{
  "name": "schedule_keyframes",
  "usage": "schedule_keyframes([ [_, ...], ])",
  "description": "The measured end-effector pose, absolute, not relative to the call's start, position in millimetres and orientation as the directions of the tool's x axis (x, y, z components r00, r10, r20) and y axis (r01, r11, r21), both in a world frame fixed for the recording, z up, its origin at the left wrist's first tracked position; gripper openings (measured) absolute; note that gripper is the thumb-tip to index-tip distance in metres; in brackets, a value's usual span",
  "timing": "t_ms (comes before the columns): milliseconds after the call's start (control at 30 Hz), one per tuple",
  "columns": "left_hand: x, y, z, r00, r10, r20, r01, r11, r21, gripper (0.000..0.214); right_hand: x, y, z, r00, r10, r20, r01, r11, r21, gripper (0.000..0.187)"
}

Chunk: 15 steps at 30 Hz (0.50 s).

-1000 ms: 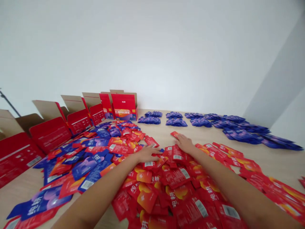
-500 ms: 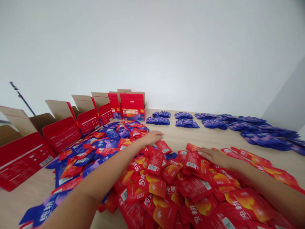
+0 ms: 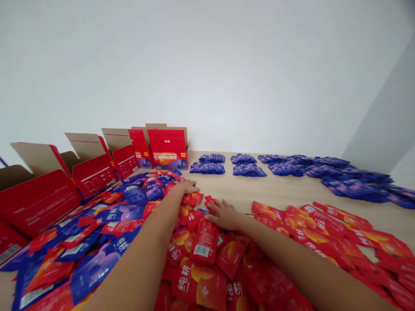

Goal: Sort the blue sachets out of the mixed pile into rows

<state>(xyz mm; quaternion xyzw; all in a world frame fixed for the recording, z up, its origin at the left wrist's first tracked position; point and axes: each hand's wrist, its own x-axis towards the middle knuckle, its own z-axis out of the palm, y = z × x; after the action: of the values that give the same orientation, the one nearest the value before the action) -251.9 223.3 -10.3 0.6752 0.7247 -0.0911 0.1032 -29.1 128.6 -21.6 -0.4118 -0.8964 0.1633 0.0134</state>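
My left hand (image 3: pixel 188 186) rests at the far edge of the mixed heap, its fingers stretched out over red sachets (image 3: pixel 194 198). Close by to the right, my right hand (image 3: pixel 224 214) lies palm down with spread fingers on the red sachets, touching a barcoded one (image 3: pixel 204 242). Neither hand visibly grips anything. Under and between my forearms, red sachets with orange fruit prints are piled several deep. Left of my left arm, blue-purple sachets (image 3: pixel 125 212) lie jumbled with red ones. More red sachets (image 3: pixel 311 235) spread flat to the right of my right arm.
Open red cartons (image 3: pixel 94 172) with raised brown flaps line the left side, and one printed carton (image 3: pixel 168 149) stands at the back. Neat stacks of blue sachets (image 3: pixel 249 169) run along the far side of the pale wooden table (image 3: pixel 223 185) to the right, before a white wall.
My right hand has moved left, close to my left hand, and red sachets at the right now lie more spread out. The left hand sits slightly further left; the view has shifted.
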Motion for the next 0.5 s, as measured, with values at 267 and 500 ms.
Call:
schedule_keyframes([
  [267,-261,186,0,-0.056,0.943,-0.327,0.998,0.048,-0.032,0.076,-38,110,-36,-0.6,0.776,-0.194,0.783,0.521,-0.34,0.07],
  [500,-275,170,-2,-0.009,0.95,-0.312,1.0,0.008,-0.004,0.068,-57,101,-39,-0.637,0.753,-0.167,0.756,0.567,-0.325,0.066],
])
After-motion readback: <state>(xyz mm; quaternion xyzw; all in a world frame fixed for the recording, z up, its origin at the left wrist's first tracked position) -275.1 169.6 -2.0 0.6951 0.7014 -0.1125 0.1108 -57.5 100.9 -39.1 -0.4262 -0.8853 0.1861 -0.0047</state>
